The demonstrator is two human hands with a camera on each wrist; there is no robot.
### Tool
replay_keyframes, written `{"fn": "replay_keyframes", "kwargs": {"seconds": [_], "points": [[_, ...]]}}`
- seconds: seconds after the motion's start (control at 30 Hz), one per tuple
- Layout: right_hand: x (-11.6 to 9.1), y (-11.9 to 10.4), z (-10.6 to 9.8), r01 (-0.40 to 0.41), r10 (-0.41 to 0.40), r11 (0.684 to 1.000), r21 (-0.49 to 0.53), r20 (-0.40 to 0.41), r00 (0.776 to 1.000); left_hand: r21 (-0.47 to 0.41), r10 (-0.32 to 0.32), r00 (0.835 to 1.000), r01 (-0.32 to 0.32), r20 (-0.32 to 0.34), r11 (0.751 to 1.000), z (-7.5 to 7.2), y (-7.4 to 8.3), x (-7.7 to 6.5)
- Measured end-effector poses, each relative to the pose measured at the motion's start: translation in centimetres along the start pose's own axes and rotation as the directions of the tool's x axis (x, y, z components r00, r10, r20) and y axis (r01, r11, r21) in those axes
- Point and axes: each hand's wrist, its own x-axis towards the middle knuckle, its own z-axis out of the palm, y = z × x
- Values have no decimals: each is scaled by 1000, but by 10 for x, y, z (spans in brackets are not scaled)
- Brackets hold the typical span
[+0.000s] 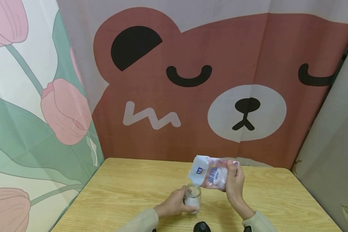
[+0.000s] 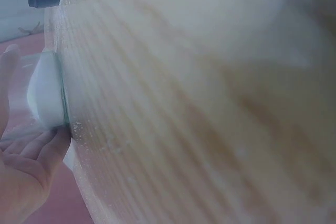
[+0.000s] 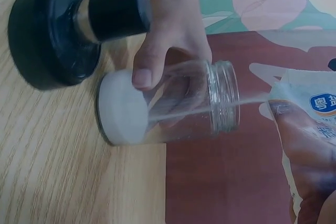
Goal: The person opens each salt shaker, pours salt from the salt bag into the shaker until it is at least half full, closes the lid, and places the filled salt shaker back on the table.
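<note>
A clear glass jar [image 1: 192,197] stands on the table with a layer of white salt in its bottom. My left hand [image 1: 175,202] grips it round the side; in the left wrist view, fingers and jar [image 2: 47,93] show at the left edge. My right hand [image 1: 235,185] holds a pink and white salt bag [image 1: 214,174] by its closed end, tilted with the open corner over the jar mouth. A thin white stream runs from the bag [image 3: 315,106] into the jar [image 3: 184,100] in the right wrist view. The bag's inside is hidden.
A black lid [image 1: 202,227] with a narrower knob stands on the wooden table [image 1: 127,180] near its front edge, close to the jar. Small white grains lie on the tabletop in the left wrist view. Behind the table hangs a bear-print curtain [image 1: 191,106].
</note>
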Motion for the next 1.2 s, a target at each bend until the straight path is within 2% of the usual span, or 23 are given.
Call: {"fn": "replay_keyframes", "kwargs": {"seconds": [0.23, 0.43, 0.73, 1.2], "points": [[-1, 0, 0, -1, 1, 1000, -15, -6, 1000, 6, 12, 1000, -12, -2, 1000, 0, 0, -1], [0, 1, 0, 5, -5, 1000, -8, -5, 1000, -18, -12, 1000, 12, 17, 1000, 0, 0, 0], [1, 3, 1, 26, -26, 1000, 11, 0, 1000, -11, -13, 1000, 13, 13, 1000, 1, 0, 0], [-1, 1, 2, 48, -48, 999, -18, -1, 999, -35, -37, 999, 38, 25, 999, -1, 1, 0]]}}
